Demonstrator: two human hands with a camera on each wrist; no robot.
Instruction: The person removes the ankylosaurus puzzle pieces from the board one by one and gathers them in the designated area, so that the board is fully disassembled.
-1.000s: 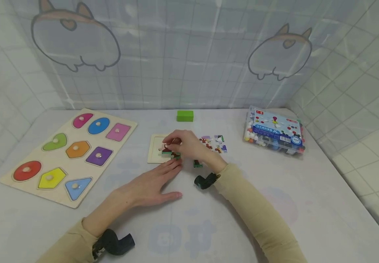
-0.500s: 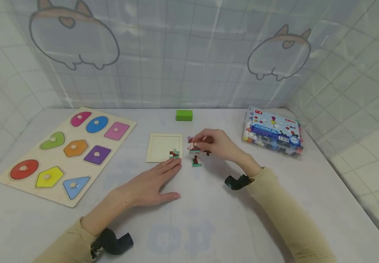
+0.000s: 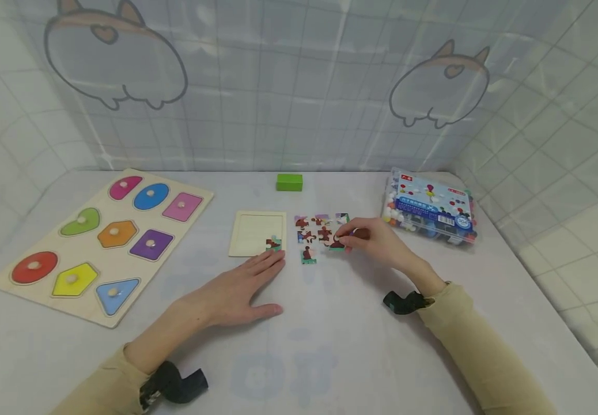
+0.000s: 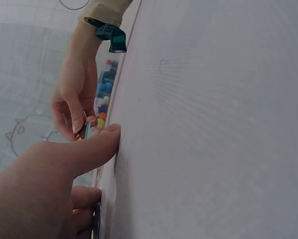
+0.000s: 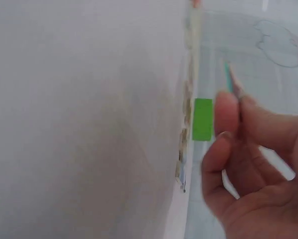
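Observation:
My right hand (image 3: 382, 245) pinches a puzzle piece (image 3: 337, 242) between thumb and fingers, over the right side of a group of loose puzzle pieces (image 3: 324, 233). In the right wrist view the held piece (image 5: 230, 77) shows edge-on, raised off the table. The left hand (image 3: 229, 294) lies on the table with its fingers stretched out. Its fingertips rest at the lower right corner of a square wooden puzzle frame (image 3: 244, 233). One brown and teal piece (image 3: 273, 242) lies in that corner of the frame. Some loose pieces are partly hidden by my right hand.
A green block (image 3: 290, 183) sits at the back of the table. On the left lies a wooden shape board (image 3: 91, 190) with knobbed, colourful shapes. A clear plastic case (image 3: 431, 207) holding colourful balls stands at the back right. A curtain hangs behind.
My right hand has moved right from over the wooden frame to the loose pieces, carrying the puzzle piece. The left hand has stayed in place by the frame.

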